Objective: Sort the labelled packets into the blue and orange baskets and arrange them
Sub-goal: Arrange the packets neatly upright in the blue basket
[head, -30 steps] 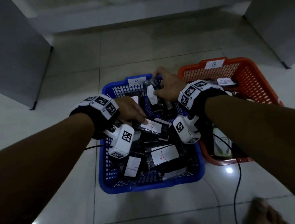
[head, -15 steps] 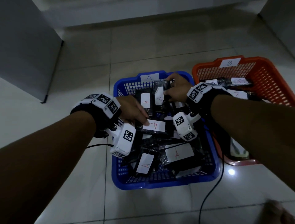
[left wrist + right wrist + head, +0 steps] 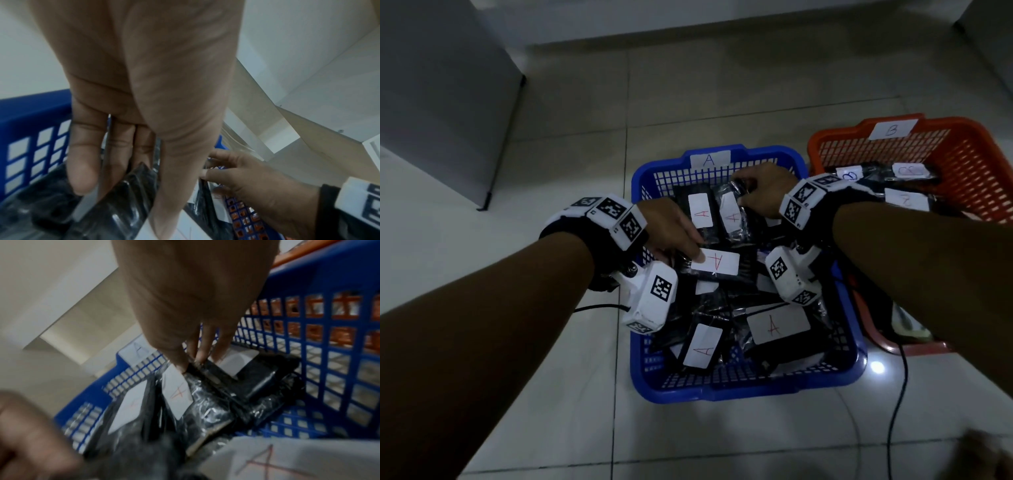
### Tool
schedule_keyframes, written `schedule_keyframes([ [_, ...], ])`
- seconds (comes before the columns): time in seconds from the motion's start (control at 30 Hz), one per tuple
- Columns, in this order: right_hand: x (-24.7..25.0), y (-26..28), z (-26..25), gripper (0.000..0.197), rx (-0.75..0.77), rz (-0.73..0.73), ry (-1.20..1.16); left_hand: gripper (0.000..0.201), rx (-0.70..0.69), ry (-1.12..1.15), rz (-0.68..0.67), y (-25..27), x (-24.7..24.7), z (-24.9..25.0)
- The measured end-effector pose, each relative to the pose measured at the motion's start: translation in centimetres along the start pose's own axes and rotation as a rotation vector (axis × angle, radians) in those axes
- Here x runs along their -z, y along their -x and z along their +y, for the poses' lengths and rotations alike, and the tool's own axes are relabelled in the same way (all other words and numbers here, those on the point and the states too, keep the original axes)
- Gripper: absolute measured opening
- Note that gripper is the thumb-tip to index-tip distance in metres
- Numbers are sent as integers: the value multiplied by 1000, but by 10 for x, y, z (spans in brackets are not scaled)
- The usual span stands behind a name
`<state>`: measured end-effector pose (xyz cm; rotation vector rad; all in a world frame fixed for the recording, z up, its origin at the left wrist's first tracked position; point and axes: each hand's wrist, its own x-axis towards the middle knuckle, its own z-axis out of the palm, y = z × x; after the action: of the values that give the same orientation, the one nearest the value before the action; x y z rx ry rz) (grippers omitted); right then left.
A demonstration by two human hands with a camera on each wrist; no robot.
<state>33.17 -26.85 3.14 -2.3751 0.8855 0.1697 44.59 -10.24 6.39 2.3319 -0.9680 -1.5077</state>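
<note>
The blue basket point(image 3: 722, 390), tagged A, holds several black packets with white A labels. My left hand point(image 3: 697, 253) pinches one flat packet point(image 3: 717, 263) over the basket's middle; in the left wrist view the thumb lies on top and the fingers point(image 3: 86, 162) beneath that packet point(image 3: 119, 203). My right hand point(image 3: 748, 195) grips the top edge of an upright packet point(image 3: 732, 214) at the basket's back, beside another upright one point(image 3: 700, 210). In the right wrist view the fingertips point(image 3: 185, 366) pinch this packet point(image 3: 179, 394). The orange basket point(image 3: 979, 164), tagged B, stands to the right with B packets point(image 3: 907, 200).
A black cable point(image 3: 897, 394) trails over the tiled floor to the right of the blue basket. A grey panel point(image 3: 448, 102) stands at the far left. A foot point(image 3: 986, 455) shows at the bottom right corner. More A packets point(image 3: 777, 325) lie at the basket's front.
My right hand has brought its packet down upright next to the other standing packet at the back. My left hand keeps its hold and has barely moved. The view has shifted left.
</note>
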Motion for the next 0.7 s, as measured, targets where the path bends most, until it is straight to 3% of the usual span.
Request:
schedule_keyframes([
  [0.13, -3, 0, -1, 40, 23, -10, 122, 24, -23, 56, -1, 2, 4, 3],
  [0.23, -7, 4, 2, 29, 41, -66, 194, 24, -74, 187, 82, 2, 12, 7],
  [0.37, 4, -1, 3, 22, 9, 79, -104, 24, -147, 272, 252, -10, 20, 13],
  [0.43, 17, 0, -2, 16, -41, 27, -378, 23, -184, 317, 361, -19, 22, 16],
  [0.5, 27, 6, -4, 17, -65, -87, -484, 22, -207, 386, 453, -28, 23, 20],
  [0.63, 34, 14, 3, 24, -2, -171, -217, 20, -287, 378, 578, -41, 15, 27],
  [0.7, 35, 13, 5, 21, -49, -188, -104, 17, -374, 234, 754, -41, 11, 25],
])
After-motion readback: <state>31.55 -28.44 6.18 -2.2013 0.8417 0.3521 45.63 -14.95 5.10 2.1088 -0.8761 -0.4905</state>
